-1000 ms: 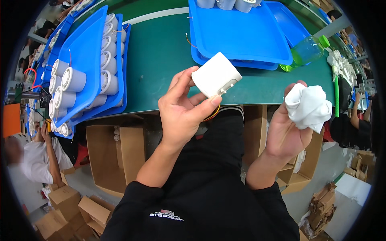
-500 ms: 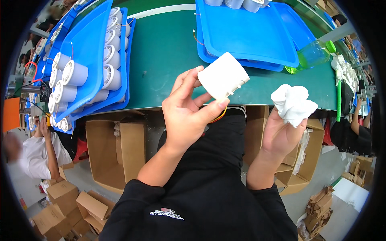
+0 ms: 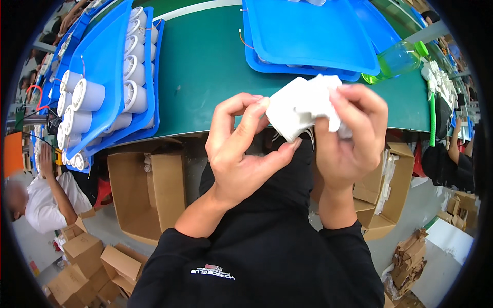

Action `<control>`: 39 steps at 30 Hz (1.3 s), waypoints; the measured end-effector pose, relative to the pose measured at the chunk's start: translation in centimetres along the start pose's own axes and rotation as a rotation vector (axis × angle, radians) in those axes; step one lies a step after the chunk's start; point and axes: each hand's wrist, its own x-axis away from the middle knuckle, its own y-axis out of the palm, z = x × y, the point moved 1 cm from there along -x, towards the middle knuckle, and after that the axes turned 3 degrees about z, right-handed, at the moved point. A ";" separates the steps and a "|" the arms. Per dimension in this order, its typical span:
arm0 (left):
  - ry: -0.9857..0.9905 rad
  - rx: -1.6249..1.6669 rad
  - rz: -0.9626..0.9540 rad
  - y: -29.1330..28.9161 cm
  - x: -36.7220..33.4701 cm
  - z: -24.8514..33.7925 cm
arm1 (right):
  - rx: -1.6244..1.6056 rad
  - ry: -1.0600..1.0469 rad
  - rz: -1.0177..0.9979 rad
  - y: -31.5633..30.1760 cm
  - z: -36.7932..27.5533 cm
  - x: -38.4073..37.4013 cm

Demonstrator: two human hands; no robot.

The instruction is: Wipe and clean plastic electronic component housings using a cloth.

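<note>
Between the thumb and fingers of my left hand (image 3: pixel 236 149) is a white cylindrical plastic housing (image 3: pixel 285 110), tilted, held above the front edge of the green table. My right hand (image 3: pixel 354 133) is closed on a crumpled white cloth (image 3: pixel 323 100). The cloth lies against the right side of the housing and hides part of it. Slight motion blur softens the right fingers.
Stacked blue trays (image 3: pixel 110 97) full of similar white housings (image 3: pixel 88 96) stand at the left on the green table (image 3: pixel 205 61). More blue trays (image 3: pixel 313 41) lie at the back right, beside a green bottle (image 3: pixel 398 61). Cardboard boxes (image 3: pixel 146 195) stand below the table edge.
My right hand has brought the cloth leftward from the right side onto the housing. The left hand still holds the housing, now turned to a different tilt.
</note>
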 end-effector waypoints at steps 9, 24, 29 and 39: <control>-0.066 0.118 -0.075 -0.8 0.2 -0.1 | -0.044 0.262 0.207 -0.7 2.8 0.6; -0.056 0.089 -0.078 -1.0 0.0 -0.1 | -0.190 0.317 0.252 -1.6 2.7 1.3; -0.003 0.008 -0.065 -1.2 0.2 -0.6 | -0.192 0.318 0.246 -1.9 2.8 1.6; 0.211 -0.228 -0.081 -1.3 -0.3 0.6 | -0.064 -0.096 -0.112 -0.7 -0.4 2.4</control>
